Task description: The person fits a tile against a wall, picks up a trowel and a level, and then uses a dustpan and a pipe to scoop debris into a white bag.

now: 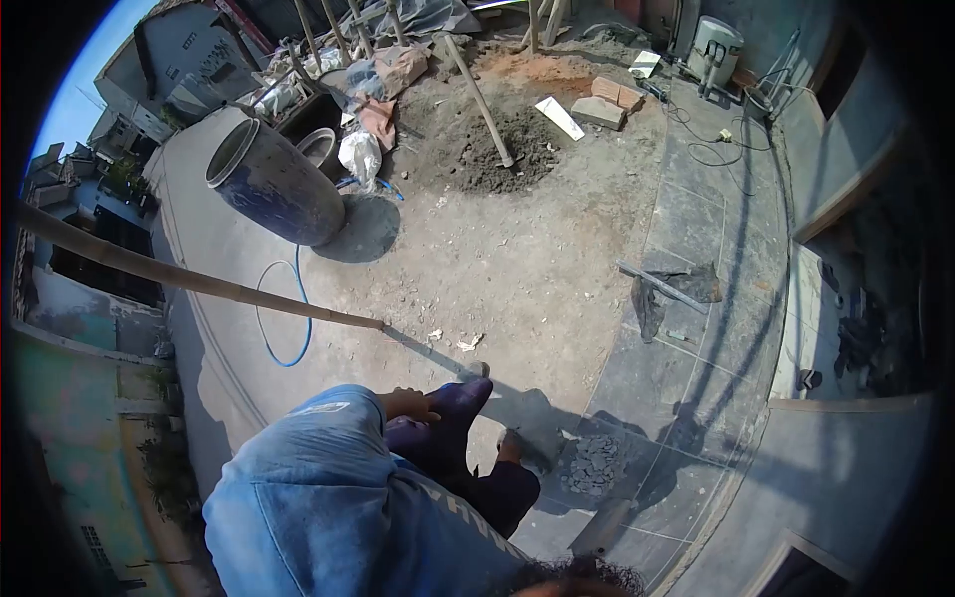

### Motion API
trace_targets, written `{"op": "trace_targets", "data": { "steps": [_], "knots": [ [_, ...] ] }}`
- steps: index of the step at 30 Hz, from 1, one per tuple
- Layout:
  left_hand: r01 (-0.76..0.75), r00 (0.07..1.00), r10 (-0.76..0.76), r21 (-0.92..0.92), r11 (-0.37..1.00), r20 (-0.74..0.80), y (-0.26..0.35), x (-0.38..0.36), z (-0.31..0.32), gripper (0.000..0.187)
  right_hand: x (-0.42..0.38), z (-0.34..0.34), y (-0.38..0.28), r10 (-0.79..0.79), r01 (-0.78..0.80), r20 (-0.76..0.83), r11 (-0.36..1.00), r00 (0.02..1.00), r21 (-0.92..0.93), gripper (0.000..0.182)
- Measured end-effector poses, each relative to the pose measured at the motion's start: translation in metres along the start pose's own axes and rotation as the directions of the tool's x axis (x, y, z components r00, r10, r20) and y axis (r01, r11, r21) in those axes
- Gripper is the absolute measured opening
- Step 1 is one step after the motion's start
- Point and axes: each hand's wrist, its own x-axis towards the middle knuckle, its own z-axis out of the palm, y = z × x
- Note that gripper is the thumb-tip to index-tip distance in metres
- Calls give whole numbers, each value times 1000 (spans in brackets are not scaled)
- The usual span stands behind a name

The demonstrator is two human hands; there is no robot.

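My left hand (412, 404) comes out of a blue sleeve (323, 423) and rests on the dark purple trousers (453, 408) near the knee. Its fingers look loosely laid on the cloth, and nothing shows in them. My right hand is not in view. Two shoes show below the trousers, one (478, 369) on the dusty ground. A long bamboo pole (209, 283) slants in from the left, its tip above my left hand and apart from it. Small broken stones (594, 465) lie on the grey tiles to the right.
A tilted blue barrel (274, 184) stands at upper left, with a blue hose (303, 333) below it. A long-handled tool (480, 104) leans in a dark soil heap (497, 149). Bricks (617, 95), a dark cloth (649, 308) with a bar (665, 286), and a cable (711, 149) lie right.
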Motion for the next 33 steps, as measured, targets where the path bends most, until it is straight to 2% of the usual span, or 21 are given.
{"op": "trace_targets", "data": {
  "steps": [4, 6, 8, 12, 16, 17, 19, 20, 22, 24, 25, 26, 27, 28, 30, 32, 33],
  "knots": [
    [-8, 999, 7, -14, 1000, -48, -63, -2, 28, 63, 5, -37, -41, -11, 14, -48, 998, 999, 67, 42],
    [-168, 974, 166, 3, 986, -153, -95, 14, 33, 64, 3, -47, -67, -14, 25, -87, 991, 996, 130, 42],
    [-290, 935, 259, -100, 952, -243, -109, 22, 28, 62, 1, -53, -90, -29, 52, -129, 982, 991, 180, 43],
    [-488, 795, 333, -208, 848, -507, -156, 36, 22, 62, 3, -45, -141, -99, 140, -162, 953, 982, 268, 43],
    [-563, 707, 254, -308, 766, -660, -227, -2, 20, 60, 56, 2, -179, -331, 334, -83, 942, 940, 29, 44],
    [-489, 774, 158, -421, 764, -613, -249, -2, 25, 62, 71, 19, -186, -431, 432, -41, 902, 901, -6, 44],
    [-384, 828, 23, -536, 752, -561, -296, -1, 45, 64, -47, -2, -295, -315, 274, -128, 925, 940, -264, 49],
    [-368, 807, 19, -478, 798, -590, -332, 35, 74, 62, -70, 0, -322, -352, 317, -128, 920, 927, -229, 51],
    [-184, 857, -163, -587, 788, -488, -375, 14, 97, 64, -119, 2, -366, -415, 388, -125, 901, 901, -196, 53],
    [-105, 858, -245, -621, 777, -452, -417, 21, 132, 63, -157, 1, -405, -464, 452, -83, 882, 882, -131, 50],
    [-87, 854, -268, -631, 771, -445, -433, 24, 147, 64, -182, -1, -425, -462, 444, -102, 882, 881, -156, 46],
    [-40, 885, -310, -722, 691, -346, -439, 16, 149, 63, -205, -4, -442, -455, 428, -134, 884, 880, -189, 42],
    [-51, 884, -333, -777, 628, -327, -448, 17, 156, 63, -201, 1, -445, -354, 329, -129, 926, 926, -184, 41],
    [-21, 911, -330, -828, 561, -247, -448, 9, 152, 62, -184, 10, -440, -400, 375, -127, 909, 908, -182, 42],
    [-55, 916, -314, -854, 517, -249, -452, 22, 154, 61, -213, -1, -453, -353, 343, -146, 935, 924, -88, 44],
    [-35, 949, -265, -890, 454, -172, -439, 17, 129, 58, -225, -5, -451, -297, 296, -151, 955, 943, -30, 45],
    [-65, 953, -234, -885, 461, -191, -431, 20, 116, 57, -235, -11, -448, -293, 302, -168, 953, 941, 31, 45]
  ]
}}
